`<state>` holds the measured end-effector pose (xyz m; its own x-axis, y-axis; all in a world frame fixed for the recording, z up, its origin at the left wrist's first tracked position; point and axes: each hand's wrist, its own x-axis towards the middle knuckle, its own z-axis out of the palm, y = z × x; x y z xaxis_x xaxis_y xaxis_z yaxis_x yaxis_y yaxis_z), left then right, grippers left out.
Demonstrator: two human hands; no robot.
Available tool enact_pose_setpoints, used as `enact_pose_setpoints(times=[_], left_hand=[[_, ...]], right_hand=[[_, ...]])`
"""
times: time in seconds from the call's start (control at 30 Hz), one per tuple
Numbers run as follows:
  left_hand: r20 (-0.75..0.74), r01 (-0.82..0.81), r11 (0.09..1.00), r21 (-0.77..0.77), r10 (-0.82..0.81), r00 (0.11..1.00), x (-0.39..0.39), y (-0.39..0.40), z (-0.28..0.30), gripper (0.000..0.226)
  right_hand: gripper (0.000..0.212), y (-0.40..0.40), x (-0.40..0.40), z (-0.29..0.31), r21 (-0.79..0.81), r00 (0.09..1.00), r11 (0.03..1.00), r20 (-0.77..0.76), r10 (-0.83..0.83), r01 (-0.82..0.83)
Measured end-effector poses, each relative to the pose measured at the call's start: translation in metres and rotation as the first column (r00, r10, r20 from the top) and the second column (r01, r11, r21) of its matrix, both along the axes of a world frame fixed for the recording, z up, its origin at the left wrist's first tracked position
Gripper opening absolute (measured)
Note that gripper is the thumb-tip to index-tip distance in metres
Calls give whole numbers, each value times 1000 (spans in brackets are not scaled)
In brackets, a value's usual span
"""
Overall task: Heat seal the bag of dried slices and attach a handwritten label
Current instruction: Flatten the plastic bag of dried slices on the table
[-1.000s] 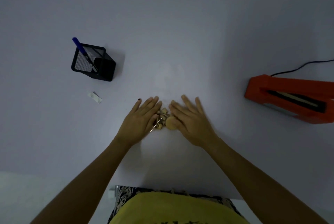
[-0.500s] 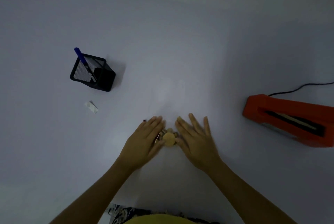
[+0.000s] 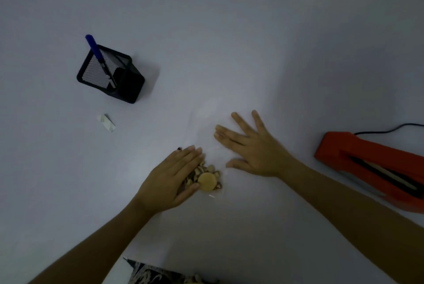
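A clear plastic bag (image 3: 206, 123) lies flat on the white table, with dried slices (image 3: 207, 180) bunched at its near end. My left hand (image 3: 171, 178) rests flat on the left part of the slices, fingers straight. Pressing flat on the empty upper part of the bag, to the right, is my right hand (image 3: 254, 148) with its fingers spread. An orange heat sealer (image 3: 367, 169) with a black cord sits at the right edge. A small white label (image 3: 106, 119) lies at the left.
A black mesh pen holder (image 3: 110, 75) with a blue pen (image 3: 95, 48) stands at the back left, behind the label. The sealer's cord (image 3: 390, 129) runs off to the right. The table edge is near my body at the bottom.
My right hand has slid off the slices, up and to the right along the bag. My left hand stays on the slices. The camera view has shifted.
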<state>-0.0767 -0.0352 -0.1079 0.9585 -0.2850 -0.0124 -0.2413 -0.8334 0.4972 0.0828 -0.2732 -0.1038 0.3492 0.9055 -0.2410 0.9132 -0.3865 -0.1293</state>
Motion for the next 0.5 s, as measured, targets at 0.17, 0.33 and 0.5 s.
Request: enact_pose_setpoints(times=[0.17, 0.33, 0.5], left_hand=[[-1, -17, 1000, 15, 17, 1000, 1, -1, 0, 61], [-30, -50, 999, 9, 50, 998, 1, -2, -2, 65], [-10, -44, 999, 3, 44, 999, 2, -1, -2, 64]], right_hand=[[70, -12, 42, 3, -59, 996, 996, 62, -69, 72], [75, 5, 16, 9, 64, 996, 994, 25, -87, 85], [76, 39, 1, 3, 77, 994, 991, -21, 107, -106]])
